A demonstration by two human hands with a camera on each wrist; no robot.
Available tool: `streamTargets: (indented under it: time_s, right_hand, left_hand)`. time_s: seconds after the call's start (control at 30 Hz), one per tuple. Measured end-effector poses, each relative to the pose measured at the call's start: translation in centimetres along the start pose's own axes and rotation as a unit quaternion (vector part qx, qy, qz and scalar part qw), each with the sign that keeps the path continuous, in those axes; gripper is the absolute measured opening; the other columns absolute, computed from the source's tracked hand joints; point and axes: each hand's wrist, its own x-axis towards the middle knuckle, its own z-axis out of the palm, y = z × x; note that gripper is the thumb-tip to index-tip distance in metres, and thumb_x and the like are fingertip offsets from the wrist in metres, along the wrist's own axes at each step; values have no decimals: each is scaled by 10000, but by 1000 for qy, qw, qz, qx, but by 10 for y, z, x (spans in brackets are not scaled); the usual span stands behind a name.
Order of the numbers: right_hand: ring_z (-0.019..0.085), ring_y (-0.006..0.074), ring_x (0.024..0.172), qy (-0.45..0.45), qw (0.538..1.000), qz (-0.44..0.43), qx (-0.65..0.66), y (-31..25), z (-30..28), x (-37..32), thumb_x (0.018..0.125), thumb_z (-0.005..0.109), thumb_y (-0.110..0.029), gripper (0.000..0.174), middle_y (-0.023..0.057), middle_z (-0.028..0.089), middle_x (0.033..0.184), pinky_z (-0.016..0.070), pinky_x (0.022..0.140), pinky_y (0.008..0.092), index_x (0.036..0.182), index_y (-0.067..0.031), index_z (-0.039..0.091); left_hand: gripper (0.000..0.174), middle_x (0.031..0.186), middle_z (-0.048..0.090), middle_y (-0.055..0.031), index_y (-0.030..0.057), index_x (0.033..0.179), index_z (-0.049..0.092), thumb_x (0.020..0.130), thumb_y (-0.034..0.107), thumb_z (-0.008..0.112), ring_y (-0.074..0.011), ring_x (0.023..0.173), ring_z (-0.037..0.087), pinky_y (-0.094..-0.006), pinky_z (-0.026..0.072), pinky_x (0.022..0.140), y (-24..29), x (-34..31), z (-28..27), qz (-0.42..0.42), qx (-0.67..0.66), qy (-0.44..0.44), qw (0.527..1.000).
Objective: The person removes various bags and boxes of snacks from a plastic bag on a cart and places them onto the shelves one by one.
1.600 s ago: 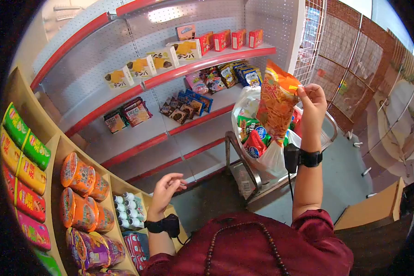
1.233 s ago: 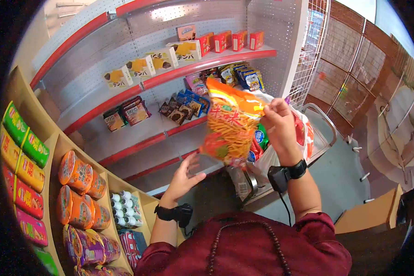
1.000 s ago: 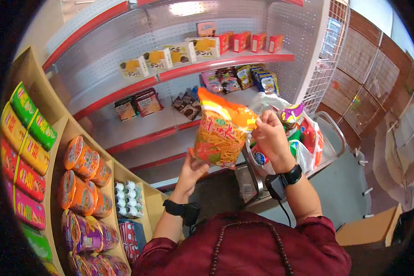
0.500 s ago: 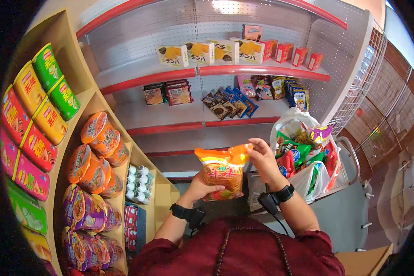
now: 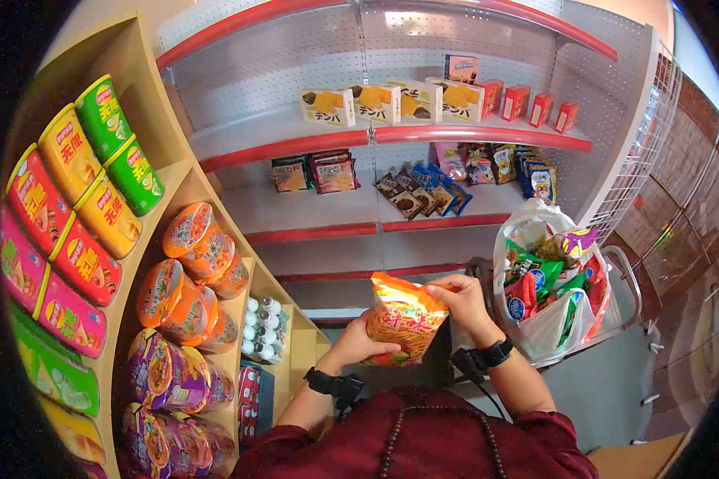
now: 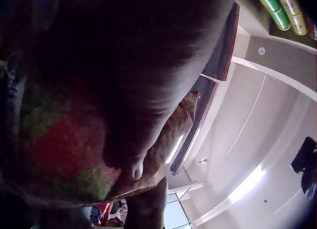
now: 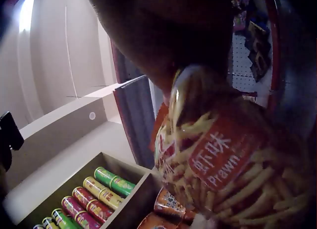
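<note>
An orange bag of prawn-flavoured snack sticks (image 5: 403, 319) is held between both hands in front of the chest. My left hand (image 5: 359, 342) grips its lower left side, thumb lying across the front. At the upper right corner my right hand (image 5: 460, 299) pinches the orange top edge. In the right wrist view the snack bag (image 7: 223, 154) is large and close, showing a red "Prawn" label. The left wrist view is dark, with the left hand (image 6: 138, 90) over the bag's colourful lower part (image 6: 64, 149).
A white plastic bag (image 5: 535, 339) full of snack packs stands on a metal cart to the right. Ahead, a red-edged shelf (image 5: 295, 233) holds boxes and small packets. On the left, a wooden rack (image 5: 185, 164) carries chip cans (image 5: 104, 211) and noodle cups (image 5: 180, 295).
The snack bag came from over the white plastic bag leftward to the chest. My left hand reached up and took hold of its side. The view turned toward the left.
</note>
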Motion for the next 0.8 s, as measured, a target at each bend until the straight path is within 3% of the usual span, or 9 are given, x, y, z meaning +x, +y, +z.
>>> streamTargets:
  time_s: [0.07,0.2,0.3,0.43,0.57,0.63,0.7,0.77,0.8]
  right_hand:
    - [571,85,676,58,997,15,40,-6,4,0,764,647,-58,91,51,627,752,460,622,211,810,20,639]
    - [577,96,694,121,983,0,139,-7,13,1,772,631,-43,88,61,623,786,463,641,212,832,22,630]
    - [572,92,726,129,980,-7,153,-10,15,2,776,623,-37,94,60,621,806,455,666,207,848,23,630]
    - [563,89,751,108,987,-63,102,-8,12,1,796,603,-53,106,41,617,814,446,678,202,873,13,635]
    - [553,88,780,45,997,14,66,4,-2,-5,829,577,-119,186,35,607,882,442,691,213,977,-10,608]
    - [538,86,825,89,996,11,-6,14,-13,-9,837,575,-142,252,40,593,937,440,707,222,1053,-11,568]
    - [554,167,908,101,988,-1,-116,55,-37,-16,802,603,-163,343,82,577,1024,457,748,294,1101,-14,529]
    - [524,280,1013,111,877,46,-465,71,-50,-31,764,577,-102,406,165,497,1163,449,810,379,1148,-16,478]
    - [524,280,1013,116,876,49,-466,80,-54,-38,764,577,-102,406,165,497,1163,449,810,379,1148,-16,478]
  left_hand:
    - [744,1127,537,-111,-7,1186,420,596,234,805,-194,1040,516,-320,393,909,-9,1,-2,-7,-82,15,996]
    - [793,1146,519,-119,-10,1222,386,599,249,803,-200,1066,495,-327,384,920,6,-2,-11,1,-23,19,1000]
    - [820,1154,513,-131,-14,1246,362,604,251,799,-205,1079,484,-327,378,925,-10,-5,-9,54,29,8,998]
    - [760,1103,548,-129,-7,1196,409,604,269,796,-209,1034,521,-327,403,890,-20,-8,-14,-8,33,24,999]
    - [634,999,602,-111,3,1094,489,609,275,792,-197,932,577,-320,442,823,-23,-9,-26,-32,110,49,992]
    - [602,983,608,-107,3,1074,500,615,264,790,-188,911,583,-314,447,811,-37,-9,-32,-33,104,62,992]
    - [570,966,614,-103,4,1053,512,621,253,788,-178,890,589,-308,452,799,-37,-10,-37,-35,97,74,992]
    - [541,965,615,-97,5,1035,515,626,234,785,-168,882,589,-307,455,791,-24,-15,-39,-45,116,126,984]
    - [525,955,618,-96,7,1023,517,630,231,783,-165,880,589,-305,455,787,-61,-10,-43,-19,21,120,992]
